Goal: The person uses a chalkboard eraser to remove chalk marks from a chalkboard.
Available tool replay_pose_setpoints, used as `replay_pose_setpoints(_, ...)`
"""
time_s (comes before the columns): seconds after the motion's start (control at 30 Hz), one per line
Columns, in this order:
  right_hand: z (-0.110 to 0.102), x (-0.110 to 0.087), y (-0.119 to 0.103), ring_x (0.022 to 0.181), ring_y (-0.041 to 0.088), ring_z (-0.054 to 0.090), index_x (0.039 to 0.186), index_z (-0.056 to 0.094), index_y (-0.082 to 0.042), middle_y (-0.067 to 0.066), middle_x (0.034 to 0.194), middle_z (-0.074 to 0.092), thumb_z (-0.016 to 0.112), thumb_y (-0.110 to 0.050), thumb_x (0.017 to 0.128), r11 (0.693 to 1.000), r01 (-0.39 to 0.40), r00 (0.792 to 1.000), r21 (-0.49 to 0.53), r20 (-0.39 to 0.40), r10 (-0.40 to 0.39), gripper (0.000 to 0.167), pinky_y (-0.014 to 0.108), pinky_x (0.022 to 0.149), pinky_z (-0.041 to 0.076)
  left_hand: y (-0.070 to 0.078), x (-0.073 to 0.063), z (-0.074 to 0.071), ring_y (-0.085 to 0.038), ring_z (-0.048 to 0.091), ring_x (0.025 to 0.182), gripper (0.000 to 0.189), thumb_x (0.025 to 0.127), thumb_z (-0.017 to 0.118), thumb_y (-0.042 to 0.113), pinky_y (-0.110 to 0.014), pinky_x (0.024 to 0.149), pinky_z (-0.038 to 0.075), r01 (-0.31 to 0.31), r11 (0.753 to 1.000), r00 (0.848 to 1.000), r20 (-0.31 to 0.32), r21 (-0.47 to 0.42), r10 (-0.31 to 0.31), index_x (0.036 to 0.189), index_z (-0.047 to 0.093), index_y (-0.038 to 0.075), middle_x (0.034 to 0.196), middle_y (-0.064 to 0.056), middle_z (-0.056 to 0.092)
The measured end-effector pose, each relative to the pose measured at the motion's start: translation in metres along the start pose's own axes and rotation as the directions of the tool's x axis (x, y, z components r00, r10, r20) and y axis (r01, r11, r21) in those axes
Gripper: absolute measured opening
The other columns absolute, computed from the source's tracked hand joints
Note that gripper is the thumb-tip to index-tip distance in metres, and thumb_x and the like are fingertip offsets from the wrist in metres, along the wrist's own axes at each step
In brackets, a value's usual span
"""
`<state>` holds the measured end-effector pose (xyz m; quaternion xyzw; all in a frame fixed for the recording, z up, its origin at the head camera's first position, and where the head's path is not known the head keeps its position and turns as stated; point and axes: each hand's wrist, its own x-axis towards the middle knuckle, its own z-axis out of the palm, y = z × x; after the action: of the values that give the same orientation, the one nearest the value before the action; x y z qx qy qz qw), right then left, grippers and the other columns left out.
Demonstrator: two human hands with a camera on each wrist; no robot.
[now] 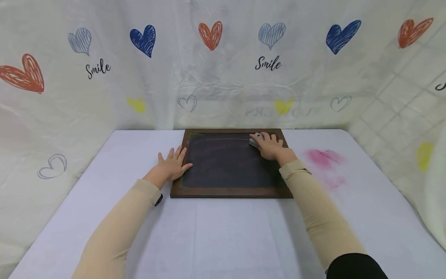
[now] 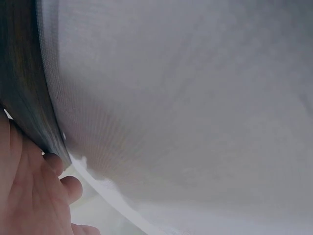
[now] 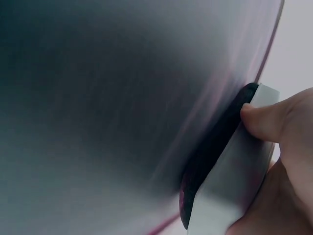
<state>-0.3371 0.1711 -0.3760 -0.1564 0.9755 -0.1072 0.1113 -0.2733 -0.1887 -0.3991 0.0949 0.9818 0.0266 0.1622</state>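
A wood-framed chalkboard [image 1: 223, 166] lies flat on the white-covered table. My right hand [image 1: 270, 146] grips a chalkboard eraser [image 1: 256, 139] at the board's upper right. In the right wrist view the eraser [image 3: 230, 176] has a pale body and a dark felt pad [image 3: 215, 142], the felt facing the board surface; the thumb lies along its side. Faint pink chalk streaks [image 3: 208, 98] show beside the felt. With fingers spread, my left hand [image 1: 170, 166] rests on the left side of the wooden frame [image 1: 177, 188]. The left wrist view shows the fingers [image 2: 39, 196] beside the frame's edge [image 2: 24, 83].
Pink chalk smudges [image 1: 324, 159] mark the white tablecloth [image 1: 223, 236] right of the board. Behind the table hangs a pale curtain [image 1: 237, 77] printed with hearts and the word Smile. A thin pinkish line [image 1: 223, 139] runs along the board's top.
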Motion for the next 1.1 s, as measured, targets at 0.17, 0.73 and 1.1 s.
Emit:
replay_pose_setpoints(0.17, 0.015, 0.012, -0.038, 0.142, 0.047, 0.022, 0.166, 0.018, -0.025, 0.020, 0.167, 0.010, 0.043, -0.012, 0.110, 0.998, 0.056, 0.998, -0.039, 0.028, -0.055, 0.063, 0.064, 0.107, 0.025, 0.000, 0.001, 0.003, -0.041, -0.002, 0.155, 0.078, 0.111, 0.029, 0.053, -0.071, 0.115, -0.002, -0.008, 1.000, 1.000, 0.010, -0.002, 0.008, 0.165, 0.000, 0.005, 0.170, -0.019, -0.004)
replay_pose_setpoints(0.73, 0.035, -0.002, -0.125, 0.144, 0.037, 0.028, 0.167, 0.011, -0.035, 0.011, 0.169, 0.012, 0.042, -0.017, 0.112, 0.884, 0.395, 0.915, -0.251, 0.196, -0.354, 0.066, 0.056, 0.109, 0.033, -0.002, 0.001, 0.000, -0.043, 0.000, 0.155, 0.078, 0.111, 0.030, 0.052, -0.073, 0.115, 0.000, 0.006, 1.000, 1.000, -0.003, 0.018, -0.006, 0.165, 0.002, 0.003, 0.170, -0.020, -0.002)
replay_pose_setpoints(1.1, 0.023, 0.005, -0.091, 0.140, 0.038, 0.032, 0.167, 0.011, -0.032, 0.013, 0.169, 0.012, 0.043, -0.018, 0.112, 0.930, 0.326, 0.940, -0.169, 0.165, -0.299, 0.065, 0.052, 0.099, 0.035, -0.003, -0.001, 0.001, -0.042, -0.001, 0.155, 0.077, 0.111, 0.030, 0.051, -0.072, 0.115, -0.001, -0.003, 1.000, 1.000, -0.009, -0.009, 0.003, 0.165, 0.001, 0.004, 0.170, -0.019, -0.003)
